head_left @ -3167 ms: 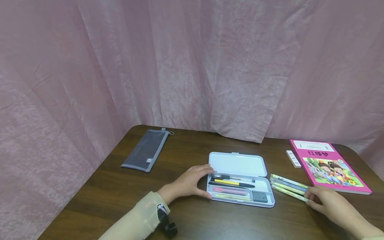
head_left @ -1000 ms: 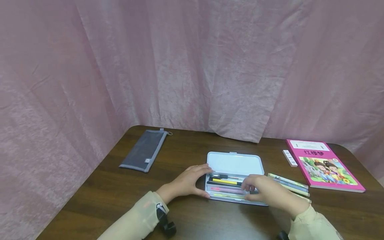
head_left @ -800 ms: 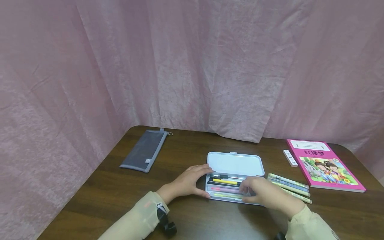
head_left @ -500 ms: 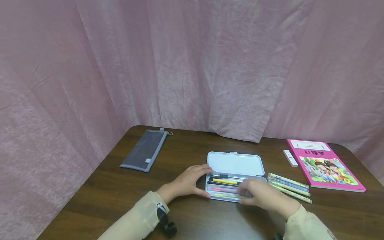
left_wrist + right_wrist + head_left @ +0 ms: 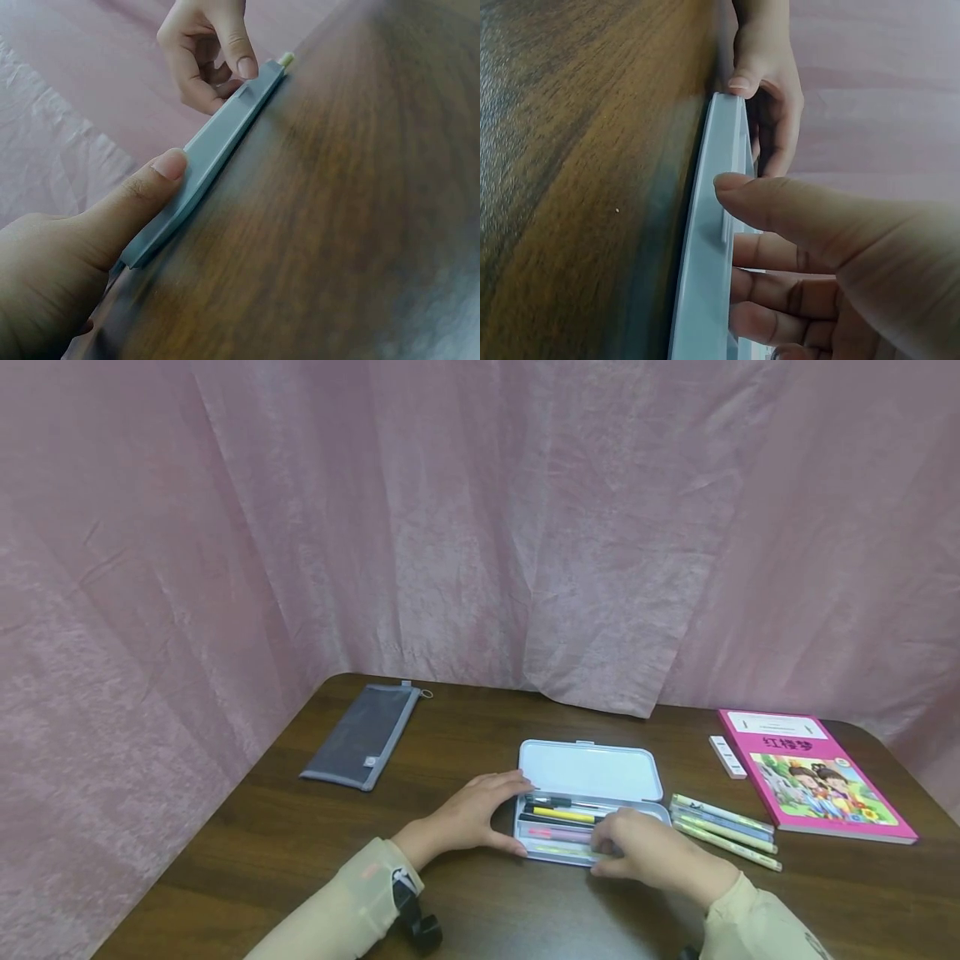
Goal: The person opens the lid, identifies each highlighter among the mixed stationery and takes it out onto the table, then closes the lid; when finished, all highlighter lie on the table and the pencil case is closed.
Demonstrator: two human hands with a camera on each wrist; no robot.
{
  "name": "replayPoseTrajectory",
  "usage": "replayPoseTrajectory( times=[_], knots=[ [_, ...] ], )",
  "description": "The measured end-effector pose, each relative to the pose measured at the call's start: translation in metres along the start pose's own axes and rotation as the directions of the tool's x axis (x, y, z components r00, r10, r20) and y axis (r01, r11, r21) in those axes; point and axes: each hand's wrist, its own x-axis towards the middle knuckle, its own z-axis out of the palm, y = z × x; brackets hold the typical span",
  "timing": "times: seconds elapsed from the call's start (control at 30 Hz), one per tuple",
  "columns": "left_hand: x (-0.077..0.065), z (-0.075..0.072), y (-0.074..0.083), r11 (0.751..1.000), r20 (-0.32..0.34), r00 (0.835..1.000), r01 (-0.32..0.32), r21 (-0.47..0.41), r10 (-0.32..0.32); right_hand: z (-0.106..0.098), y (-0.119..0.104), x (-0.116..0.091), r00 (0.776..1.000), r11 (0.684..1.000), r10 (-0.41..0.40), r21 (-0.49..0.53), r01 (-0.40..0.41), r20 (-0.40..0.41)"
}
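An open pale blue pencil case (image 5: 591, 770) lies on the table, its lid tipped back. My left hand (image 5: 468, 818) grips its left end, thumb on the front wall. My right hand (image 5: 648, 853) is over the right part of the tray. Its fingers bend down inside, and the thumb (image 5: 761, 201) is by the front rim. Whether they pinch something is hidden. In the tray lie a black-capped pen (image 5: 551, 801), a yellow and black pen (image 5: 564, 814), a pink pen (image 5: 558, 834) and a pale yellow-green pen (image 5: 558, 850). The grey eraser's compartment is covered by the right hand.
Several pale green and blue pens (image 5: 726, 832) lie right of the case. Behind them are a small white block (image 5: 727, 757) and a pink picture book (image 5: 817, 777). A grey mesh zip pouch (image 5: 366, 735) lies at the back left. Pink curtains (image 5: 480, 527) hang behind the table.
My right hand has let go of the pens on the table and moved left over the case. Within the last second it has slid slightly further left. The left hand has stayed put.
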Motion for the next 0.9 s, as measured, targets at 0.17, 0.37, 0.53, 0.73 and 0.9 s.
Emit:
replayPoseTrajectory(
  times=[0.17,0.37,0.53,0.73,0.9],
  knots=[
    [0.0004,-0.0002,0.0003,1.0,0.001,1.0,0.002,0.0,-0.002,0.0009,0.0012,0.0009,1.0,0.999,0.024,0.028,-0.024,0.017],
    [0.0008,-0.0012,0.0011,1.0,0.002,1.0,0.002,0.007,-0.002,0.0014,0.0008,0.0014,1.0,1.0,0.009,0.028,-0.01,0.007],
    [0.0011,-0.0019,0.0016,1.0,0.004,1.0,0.0,0.006,0.0,-0.0009,-0.0003,0.0022,1.0,0.999,0.01,0.045,-0.01,0.009],
    [0.0006,-0.0015,0.0012,1.0,0.005,1.0,0.004,-0.001,-0.004,-0.0022,0.0009,0.0028,1.0,0.996,0.008,0.089,-0.009,0.017],
    [0.0005,0.0,0.0004,1.0,0.006,1.0,0.006,-0.001,-0.006,-0.0011,0.0029,0.0022,1.0,0.996,0.003,0.092,-0.002,-0.009]
  ],
)
